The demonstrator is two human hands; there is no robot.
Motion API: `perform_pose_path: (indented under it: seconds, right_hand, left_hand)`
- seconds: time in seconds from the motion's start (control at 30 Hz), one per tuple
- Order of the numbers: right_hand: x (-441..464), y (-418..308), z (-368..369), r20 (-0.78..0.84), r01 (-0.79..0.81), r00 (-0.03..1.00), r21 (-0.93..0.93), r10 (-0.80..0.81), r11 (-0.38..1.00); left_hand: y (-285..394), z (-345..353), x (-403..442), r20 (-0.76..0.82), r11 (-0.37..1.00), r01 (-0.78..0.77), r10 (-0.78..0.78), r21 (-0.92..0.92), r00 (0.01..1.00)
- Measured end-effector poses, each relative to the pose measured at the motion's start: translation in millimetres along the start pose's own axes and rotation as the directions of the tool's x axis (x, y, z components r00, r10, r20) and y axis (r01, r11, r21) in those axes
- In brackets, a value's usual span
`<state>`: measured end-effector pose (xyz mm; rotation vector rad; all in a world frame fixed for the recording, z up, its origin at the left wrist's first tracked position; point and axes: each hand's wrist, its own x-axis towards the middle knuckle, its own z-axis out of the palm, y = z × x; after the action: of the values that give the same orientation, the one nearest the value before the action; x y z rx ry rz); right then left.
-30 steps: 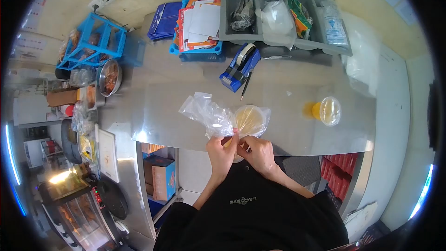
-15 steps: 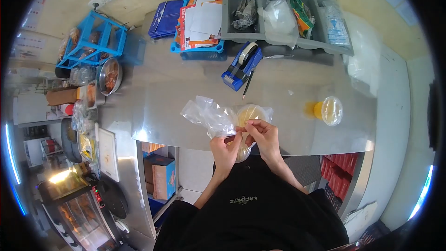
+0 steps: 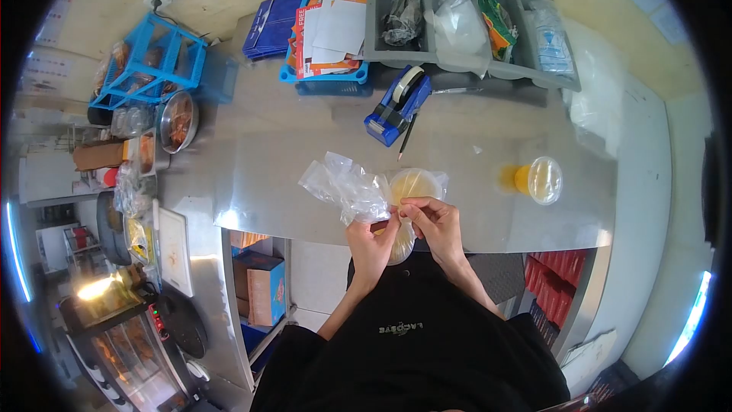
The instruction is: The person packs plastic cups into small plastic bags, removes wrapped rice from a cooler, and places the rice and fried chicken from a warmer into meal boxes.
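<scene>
A clear plastic bag (image 3: 352, 191) is bunched up near the counter's front edge. My left hand (image 3: 371, 248) is closed on its gathered part, fingers pinched. My right hand (image 3: 436, 227) pinches at the same spot, its fingertips touching those of my left hand; what it grips is too small to make out. Under and behind the hands, a round container with yellowish contents (image 3: 415, 182) shows through the plastic. A second rounded, clear-wrapped shape (image 3: 400, 248) shows below, between the wrists.
To the right lies a lidded cup of orange-yellow liquid (image 3: 543, 181). Behind are a blue tape dispenser (image 3: 398, 107), a pencil (image 3: 408, 137), a blue basket of papers (image 3: 328, 34) and a grey divided tray (image 3: 499, 70). A metal bowl (image 3: 178, 122) and a white board (image 3: 175, 252) are at left.
My right hand has moved up and slightly left over the container, its fingers now pinched beside my left fingertips. The bag has shifted slightly right.
</scene>
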<state>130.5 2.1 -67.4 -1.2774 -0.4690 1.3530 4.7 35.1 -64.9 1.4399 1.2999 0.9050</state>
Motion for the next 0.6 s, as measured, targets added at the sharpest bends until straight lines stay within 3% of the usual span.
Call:
perform_pose_path:
  seconds: [0.13, 0.2, 0.3, 0.43, 0.5, 0.53, 0.57, 0.6]
  right_hand:
    - [-1.7, -5.8, 4.3, -0.007, 0.058, 0.998, -0.136, -0.059, 0.989]
    - [-5.2, -11.8, 5.6, 0.058, 0.272, 0.954, -0.577, -0.293, 0.77]
    - [-7.0, -9.3, 4.6, 0.078, 0.361, 0.912, -0.619, -0.403, 0.697]
    - [1.8, -14.0, 1.2, 0.059, 0.33, 0.922, -0.64, -0.384, 0.694]
    - [16.4, -23.5, -5.2, 0.257, 0.405, 0.906, -0.758, -0.336, 0.511]
    - [23.4, -27.4, -8.3, 0.251, 0.411, 0.901, -0.755, -0.354, 0.51]
    - [30.2, -30.5, -11.7, 0.353, 0.443, 0.896, -0.73, -0.268, 0.521]
    - [34.5, -34.5, -15.0, 0.45, 0.47, 0.875, -0.703, -0.177, 0.534]
  left_hand:
    - [-1.8, -0.2, -0.9, -0.01, 0.999, 0.017, -0.017, 0.037, 1.0]
    - [-1.6, 1.3, -1.3, -0.023, 0.999, 0.023, -0.022, 0.036, 0.999]
    - [2.8, 0.1, 1.0, -0.013, 0.996, -0.023, 0.024, 0.081, 1.0]
    - [-2.9, -6.0, 4.0, 0.057, 0.984, -0.115, 0.108, 0.139, 0.993]
    - [-4.1, -9.6, 3.6, 0.081, 0.99, -0.091, 0.082, 0.104, 0.993]
    - [-3.9, -11.1, 4.5, 0.104, 0.996, -0.057, 0.05, 0.064, 0.993]
    - [-3.1, -12.8, 6.8, 0.112, 0.995, -0.075, 0.068, 0.066, 0.991]
    - [-2.2, -14.7, 8.9, 0.101, 0.925, -0.267, 0.248, 0.272, 0.963]
